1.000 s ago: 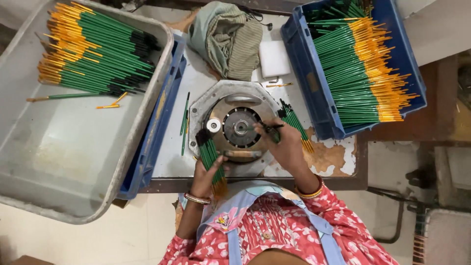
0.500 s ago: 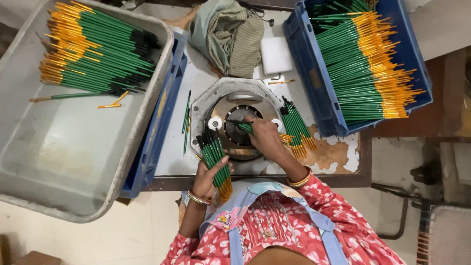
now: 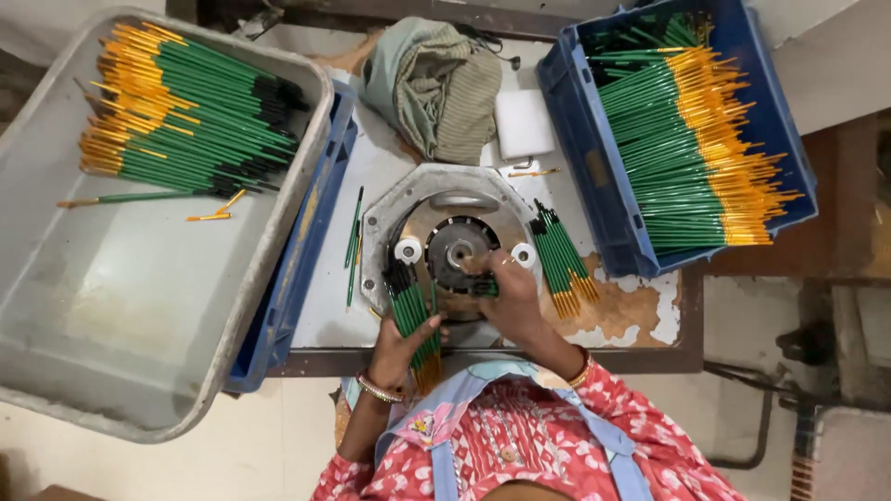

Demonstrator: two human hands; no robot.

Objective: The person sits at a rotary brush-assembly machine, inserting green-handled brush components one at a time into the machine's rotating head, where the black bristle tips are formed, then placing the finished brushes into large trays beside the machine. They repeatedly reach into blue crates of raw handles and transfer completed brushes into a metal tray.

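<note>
Brushes fill the containers: large grey plastic tub [image 3: 139, 306] at 9 o'clock holds a heap of green-handled paintbrushes w/ black tips and orange ends [image 3: 186, 116] in its upper part, plus two loose ones below; blue plastic crate [image 3: 608, 199] at 2 o'clock is packed w/ green sticks w/ orange ends [image 3: 691, 139]. Centre: round grey metal machine w/ dark hub [image 3: 453, 243] on the white worktable [image 3: 325, 320]. Left hand [image 3: 399, 345], at 6 o'clock of the machine, fingers curled tight round a bundle of green brushes [image 3: 413, 315], black tips up. Right hand [image 3: 509, 295] at the hub's 4 o'clock, fingertips pinched on a single green brush [image 3: 484, 288] pressed toward the hub. Small green pile [image 3: 560, 260] lies at the machine's 3 o'clock; folded striped greenish cloth [image 3: 436, 88] at 12.
</note>
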